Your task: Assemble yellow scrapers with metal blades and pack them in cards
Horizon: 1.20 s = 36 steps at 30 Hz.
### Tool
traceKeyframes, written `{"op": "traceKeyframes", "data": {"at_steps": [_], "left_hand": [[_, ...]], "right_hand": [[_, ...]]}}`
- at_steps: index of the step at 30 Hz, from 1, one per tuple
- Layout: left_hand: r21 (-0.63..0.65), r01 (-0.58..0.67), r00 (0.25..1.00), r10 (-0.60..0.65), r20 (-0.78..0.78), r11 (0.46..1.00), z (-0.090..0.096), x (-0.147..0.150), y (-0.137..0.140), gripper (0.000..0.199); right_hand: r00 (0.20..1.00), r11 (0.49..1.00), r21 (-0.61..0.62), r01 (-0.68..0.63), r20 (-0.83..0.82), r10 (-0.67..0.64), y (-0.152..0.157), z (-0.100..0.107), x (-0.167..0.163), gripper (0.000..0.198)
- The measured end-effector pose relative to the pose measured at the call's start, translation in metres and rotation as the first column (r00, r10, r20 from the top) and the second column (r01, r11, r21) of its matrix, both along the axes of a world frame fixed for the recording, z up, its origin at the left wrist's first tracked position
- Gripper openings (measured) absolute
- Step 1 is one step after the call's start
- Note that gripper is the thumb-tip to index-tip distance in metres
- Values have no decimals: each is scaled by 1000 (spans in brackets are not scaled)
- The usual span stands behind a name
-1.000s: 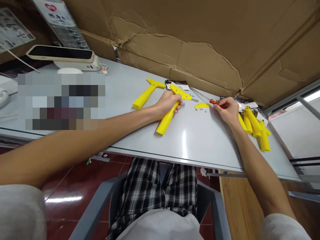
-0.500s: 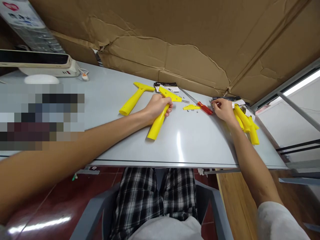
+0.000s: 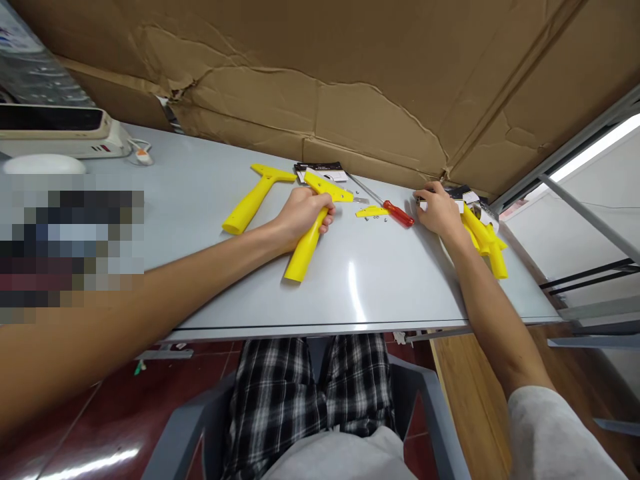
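Note:
My left hand (image 3: 306,217) is wrapped around the handle of a yellow scraper (image 3: 304,257), its wide head tilted up to the right with a metal blade (image 3: 361,200) sticking out. My right hand (image 3: 439,208) rests by black-and-white packaging (image 3: 463,193) at the table's back right; its fingers look parted, with the tips partly hidden. Between the hands lie a yellow cover plate (image 3: 371,212), several small screws (image 3: 376,217) and a screwdriver with a red handle (image 3: 399,213). Left of my left hand is another yellow scraper (image 3: 250,203).
Several yellow scraper handles (image 3: 485,237) are piled beside my right wrist. Another black packet (image 3: 320,168) lies at the back, against the cardboard wall (image 3: 250,100). A power strip (image 3: 107,143) with a cable stands at the far left of the grey table (image 3: 400,293).
My right hand has shifted at the packaging and its fingers have spread from a more pinched shape. My left hand keeps its grip on the scraper. The whole view has moved slightly.

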<state>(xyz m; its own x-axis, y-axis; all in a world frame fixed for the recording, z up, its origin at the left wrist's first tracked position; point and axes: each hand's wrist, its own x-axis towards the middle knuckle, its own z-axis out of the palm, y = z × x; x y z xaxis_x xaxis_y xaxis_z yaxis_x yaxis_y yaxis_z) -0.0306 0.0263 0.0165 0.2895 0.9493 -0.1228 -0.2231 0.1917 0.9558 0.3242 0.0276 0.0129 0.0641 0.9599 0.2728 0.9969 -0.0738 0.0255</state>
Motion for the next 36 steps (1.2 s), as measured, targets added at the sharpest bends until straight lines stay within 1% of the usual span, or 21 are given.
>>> {"op": "traceKeyframes", "data": {"at_steps": [2,5,10,17,19,22,24,26,29,32,34,36], "left_hand": [[3,-1,1000,1,-1,1000,0,0,0,12],[3,-3,1000,3,1,1000,2,1,-1,13],[-22,0,999,0,-34,1000,6,0,-4,14],[-24,5,998,-6,-57,1000,7,0,-5,13],[-15,8,999,-8,-36,1000,5,1,-5,13],[-29,1,1000,-1,3,1000,3,1,-3,16],[-65,2,998,2,65,998,4,0,-3,13],[-97,22,987,-6,161,995,6,0,-3,7],[-114,65,964,-33,263,991,7,0,-2,11],[-142,117,954,-72,290,983,3,1,0,10],[-189,185,944,-121,306,964,-2,1,2,13],[-245,256,930,-169,326,935,-5,2,3,16]], "right_hand": [[999,998,-50,31,40,-29,-2,3,-2,59],[995,994,-80,81,59,-76,-3,7,-4,58],[992,989,-77,126,41,-123,-3,8,-8,50],[991,990,-49,134,32,-133,1,0,-14,52],[994,994,-47,102,52,-100,0,0,-15,50],[997,998,-55,14,77,-9,2,-1,-15,45],[996,997,-64,-42,74,47,5,-1,-15,41],[995,994,-70,-78,57,82,9,-2,-14,38],[995,992,-79,-97,28,100,14,-3,-14,36],[993,990,-82,-115,-15,114,16,-4,-14,35],[990,988,-78,-135,-63,130,15,-5,-14,32],[982,986,-61,-157,-114,150,14,-6,-14,30]]}}
